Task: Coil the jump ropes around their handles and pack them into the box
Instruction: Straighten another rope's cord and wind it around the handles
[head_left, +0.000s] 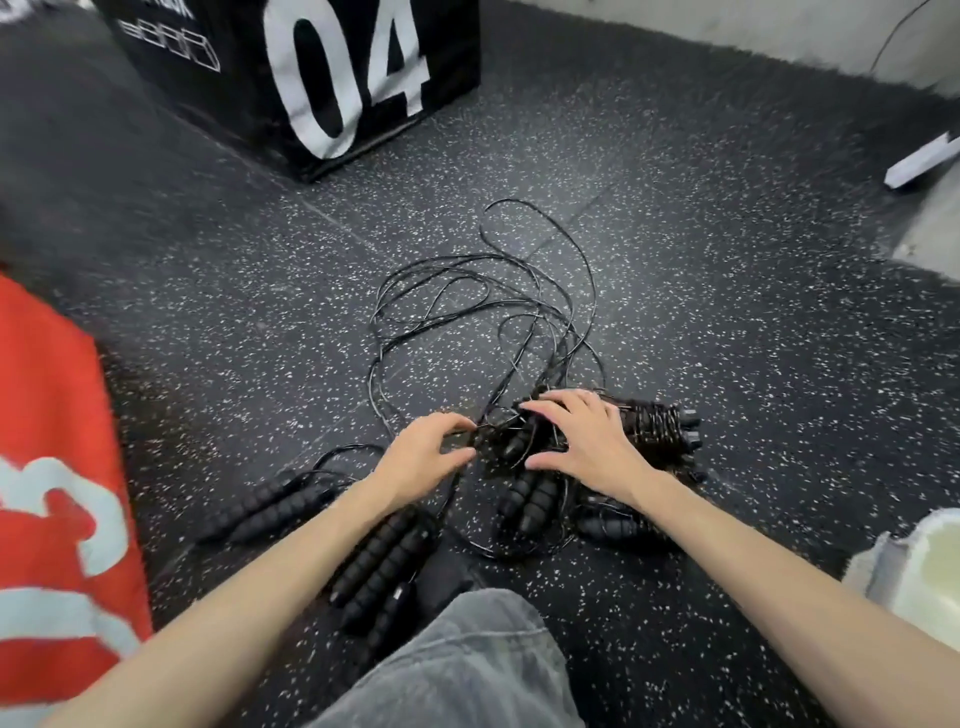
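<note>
- Rubber floor (701, 291), black with white speckles, fills most of the frame; a pale wall (779, 31) runs along the upper right.
- Black padded block (291, 78) printed with a white "04" stands at the upper left.
- Red fabric (57, 493) with pale lettering covers the left edge; grey trousers (457, 670) show at the bottom centre.
- Thin, glossy black cords (483, 312) lie in loose, tangled loops at the frame's centre.
- Ribbed black foam handles: two pairs (384, 561) at lower centre-left, another pair (530, 504) just below the hands.
- Coiled bundle (660, 431), cord wound tightly round its handles, lies at centre right.
- Left hand (421, 457): fingers curled, pinching cord at the tangle.
- Right hand (587, 447): fingers spread wide, resting on the handle pile beside the bundle.
</note>
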